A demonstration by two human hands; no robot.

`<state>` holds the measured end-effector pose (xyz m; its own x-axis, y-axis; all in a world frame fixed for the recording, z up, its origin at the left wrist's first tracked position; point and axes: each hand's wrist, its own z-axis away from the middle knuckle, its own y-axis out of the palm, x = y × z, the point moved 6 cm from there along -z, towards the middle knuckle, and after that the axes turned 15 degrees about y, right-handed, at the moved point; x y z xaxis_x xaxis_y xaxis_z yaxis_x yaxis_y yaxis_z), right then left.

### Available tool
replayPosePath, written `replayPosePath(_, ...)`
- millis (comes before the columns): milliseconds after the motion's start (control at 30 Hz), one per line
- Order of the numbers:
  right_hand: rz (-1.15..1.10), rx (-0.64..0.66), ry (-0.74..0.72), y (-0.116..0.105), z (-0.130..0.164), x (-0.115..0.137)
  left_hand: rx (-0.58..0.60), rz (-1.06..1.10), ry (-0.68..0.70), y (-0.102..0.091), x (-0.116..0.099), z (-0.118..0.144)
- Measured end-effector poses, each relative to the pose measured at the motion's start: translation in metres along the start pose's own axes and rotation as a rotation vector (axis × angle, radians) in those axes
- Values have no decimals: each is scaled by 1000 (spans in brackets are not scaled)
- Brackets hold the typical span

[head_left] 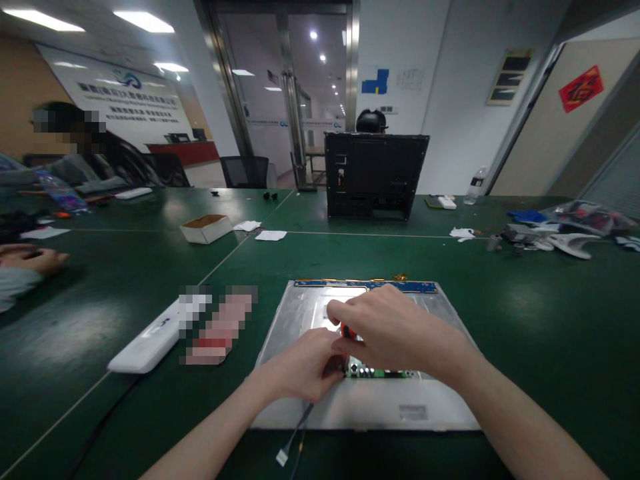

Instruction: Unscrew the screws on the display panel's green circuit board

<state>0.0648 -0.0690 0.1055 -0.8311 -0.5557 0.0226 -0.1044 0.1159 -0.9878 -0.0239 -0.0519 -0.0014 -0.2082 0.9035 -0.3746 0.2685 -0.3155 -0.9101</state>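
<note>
Two bare hands meet over a silver metal panel lying flat on the green counter, seen from the head camera. A small cardboard box sits open farther back on the counter, left of centre; its inside looks brown and what it holds cannot be made out. The right hand curls over an orange-handled screwdriver, fingers pinched tight around the handle. The left hand is closed just beside it, touching the right hand at the thumb, its fingers folded near the tool's lower end; whether they grip the shaft cannot be told. The screwdriver stands close to upright, long axis running from the right hand down toward a green circuit board on the near half of the panel. A blue strip runs along the panel's far edge. A cable with a white connector trails off the near edge toward the camera. A white oblong device lies on the counter to the left, well apart. A black monitor housing stands upright across the counter. Another person's hand rests at far left.
</note>
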Motion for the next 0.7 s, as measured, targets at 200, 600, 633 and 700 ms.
replayPosePath(200,1,-1,-11,-1,0,1,-19,17,-6,-2,-1,0)
replayPosePath(600,8,-5,-7,-1,0,0,-20,-25,-9,-1,0,0)
replayPosePath(633,8,-10,-10,-2,0,0,-19,-29,-7,-1,0,0)
replayPosePath(700,8,-12,-14,-2,0,0,-16,-26,4,-1,-1,-1)
